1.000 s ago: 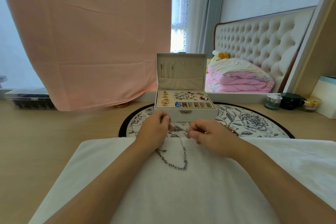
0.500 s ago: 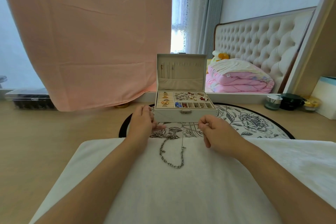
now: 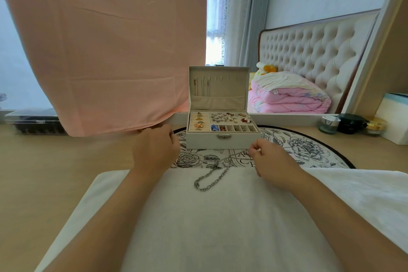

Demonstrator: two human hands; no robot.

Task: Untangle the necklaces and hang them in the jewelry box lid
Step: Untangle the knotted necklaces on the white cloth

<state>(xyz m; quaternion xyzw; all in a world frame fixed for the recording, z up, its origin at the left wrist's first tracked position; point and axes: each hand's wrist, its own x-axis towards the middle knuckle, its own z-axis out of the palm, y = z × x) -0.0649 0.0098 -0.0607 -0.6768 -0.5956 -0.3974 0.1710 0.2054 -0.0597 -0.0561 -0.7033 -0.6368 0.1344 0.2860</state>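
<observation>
The white jewelry box (image 3: 220,142) stands open on a round floral mat (image 3: 309,148). Its upright lid (image 3: 218,104) has thin necklaces (image 3: 202,86) hanging at its left side. A heavy silver chain necklace (image 3: 208,181) lies looped on the white towel (image 3: 220,227), knotted at its top with a thin chain (image 3: 239,155). That thin chain runs up to my right hand (image 3: 273,163), which pinches it just in front of the box's right corner. My left hand (image 3: 154,150) hovers left of the box, back of the hand up and fingertips hidden.
A pink cloth (image 3: 106,46) hangs over the mirror behind the box. Small jars (image 3: 351,123) and a white box (image 3: 395,117) stand at the right on the wooden tabletop (image 3: 44,172). A clear plastic case (image 3: 33,123) sits at the far left.
Both hands have moved apart from the knot. The left went left and away toward the box's side, the right went right, drawing the thin chain out. The heavy chain slid slightly toward the box.
</observation>
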